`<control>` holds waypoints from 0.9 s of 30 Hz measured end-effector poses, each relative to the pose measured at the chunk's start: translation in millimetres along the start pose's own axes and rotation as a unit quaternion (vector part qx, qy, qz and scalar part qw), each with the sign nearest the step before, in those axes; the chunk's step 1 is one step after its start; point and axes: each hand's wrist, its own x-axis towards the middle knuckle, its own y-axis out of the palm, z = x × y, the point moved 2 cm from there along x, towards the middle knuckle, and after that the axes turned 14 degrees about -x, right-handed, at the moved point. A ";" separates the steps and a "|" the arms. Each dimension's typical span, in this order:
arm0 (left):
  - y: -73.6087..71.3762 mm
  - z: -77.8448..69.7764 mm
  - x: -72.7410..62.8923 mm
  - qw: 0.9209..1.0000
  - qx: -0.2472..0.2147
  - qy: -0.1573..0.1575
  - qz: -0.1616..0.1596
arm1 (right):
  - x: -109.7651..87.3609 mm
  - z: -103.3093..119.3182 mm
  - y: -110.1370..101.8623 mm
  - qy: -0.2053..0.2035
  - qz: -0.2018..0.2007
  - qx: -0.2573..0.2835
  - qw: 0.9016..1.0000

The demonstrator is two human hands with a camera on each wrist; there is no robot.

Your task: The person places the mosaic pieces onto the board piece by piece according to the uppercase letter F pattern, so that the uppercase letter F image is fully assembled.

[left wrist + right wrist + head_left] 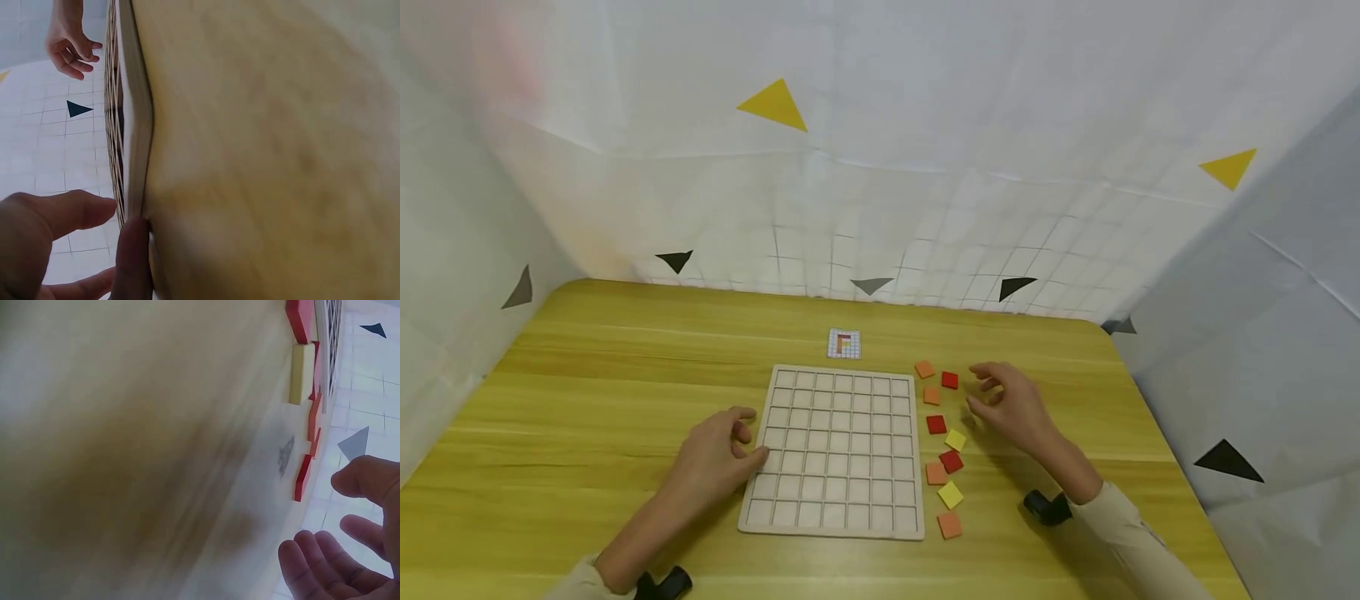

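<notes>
A pale wooden grid board (831, 531) with square recesses lies on the table. My left hand (718, 454) is at its left edge; in the left wrist view the thumb (133, 253) touches the board's side (139, 119), and the other fingers are loosely bent above it. To the right of the board, my right hand (1011, 404) hovers with relaxed fingers and nothing between them. Nearest to it is a red square tile (950, 380). More loose tiles lie in a rough column: orange tiles (932, 396), red tiles (936, 425) and yellow tiles (951, 495).
Behind the board lies a small card (844, 343) printed with a grid and a coloured pattern. White sheets (880, 208) with triangle markings enclose the yellow wood-grain table (625, 367) at the back and sides.
</notes>
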 end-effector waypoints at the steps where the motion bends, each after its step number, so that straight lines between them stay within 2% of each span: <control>1: 0.7 -0.2 -0.1 1.000 -0.001 -0.003 -0.001 | 1.9 0.1 0.7 0.001 0.003 -0.001 1.000; 11: 5.4 -2.6 2.6 1.000 -0.001 -0.008 -0.010 | 18.2 1.6 9.8 0.011 0.039 -0.002 0.999; 19: 5.6 -2.9 2.1 1.000 0.005 0.011 -0.016 | 28.3 4.3 17.5 0.024 0.064 -0.010 0.998; 27: 5.9 -5.5 2.5 1.000 0.013 0.012 -0.015 | 34.4 4.4 22.5 0.026 0.090 -0.009 0.996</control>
